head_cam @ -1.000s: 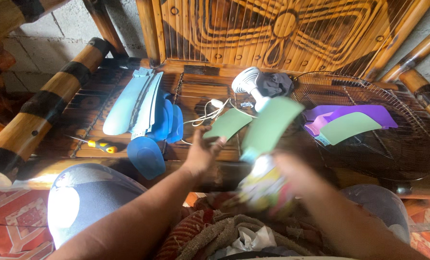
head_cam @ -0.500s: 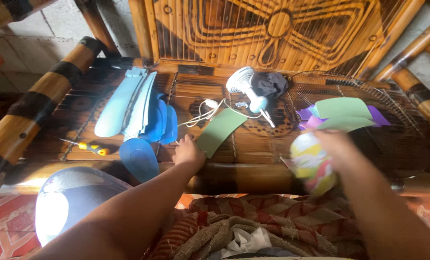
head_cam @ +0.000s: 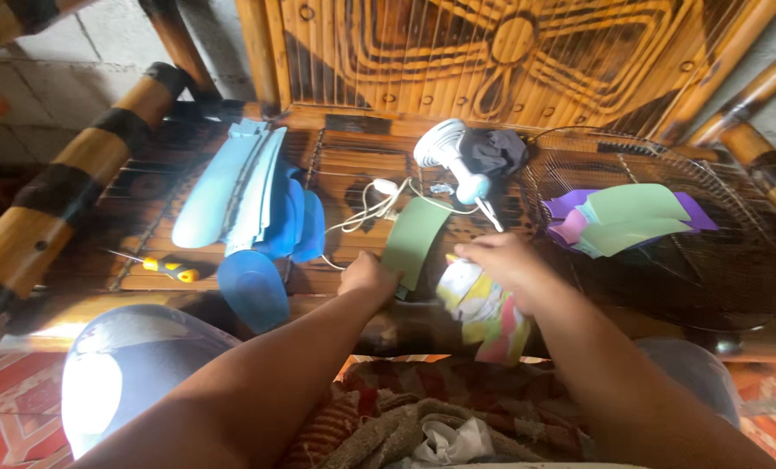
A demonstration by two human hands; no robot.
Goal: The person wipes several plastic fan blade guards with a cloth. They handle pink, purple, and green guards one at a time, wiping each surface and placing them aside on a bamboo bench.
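Lying lengthwise away: green blade (head_cam: 415,234) (left hand (head_cam: 368,275) touching).

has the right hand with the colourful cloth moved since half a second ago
Yes. The right hand with the colourful cloth has swung left, away from the wire fan guard, and now sits beside the green blade below the fan motor.

Left hand (head_cam: 366,274) grips green blade (head_cam: 414,239) at bench (head_cam: 362,165) front edge; right hand (head_cam: 501,260) holds multicoloured cloth (head_cam: 483,313) beside it.
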